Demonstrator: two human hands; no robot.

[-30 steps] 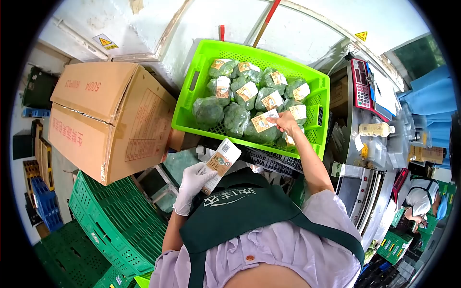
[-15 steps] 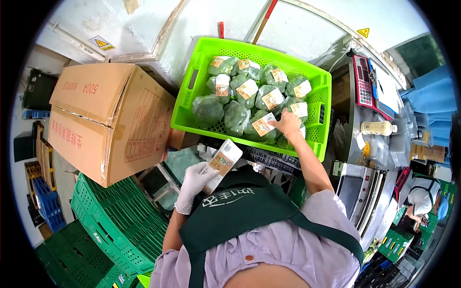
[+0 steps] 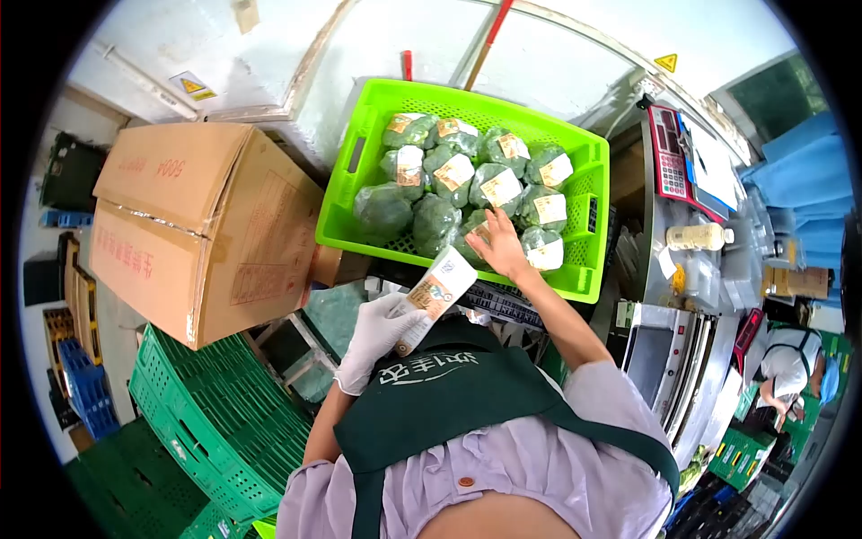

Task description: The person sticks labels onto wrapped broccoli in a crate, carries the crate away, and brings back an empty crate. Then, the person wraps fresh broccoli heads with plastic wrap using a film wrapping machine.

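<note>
A bright green crate [image 3: 346,202] holds several wrapped green vegetables, most bearing a tan and white label. My bare right hand [image 3: 499,246] lies spread over a labelled vegetable in the front row, its fingers covering part of the label. Two packages at the front left, one of them a dark wrapped vegetable [image 3: 383,212], show no label. In front of the crate, my white-gloved left hand [image 3: 377,337] grips a stack of labels [image 3: 437,289] whose printed face points up.
A large cardboard box [image 3: 206,229] stands left of the crate, with stacked green crates [image 3: 220,418] below it. On the right are a red scale [image 3: 669,153], a bottle [image 3: 700,237] and a metal machine [image 3: 660,355]. A co-worker [image 3: 790,364] is at the far right.
My right hand has shifted from holding a label's edge to lying over the labelled vegetable with fingers spread. My left hand and its labels have moved slightly up and right, nearer the crate.
</note>
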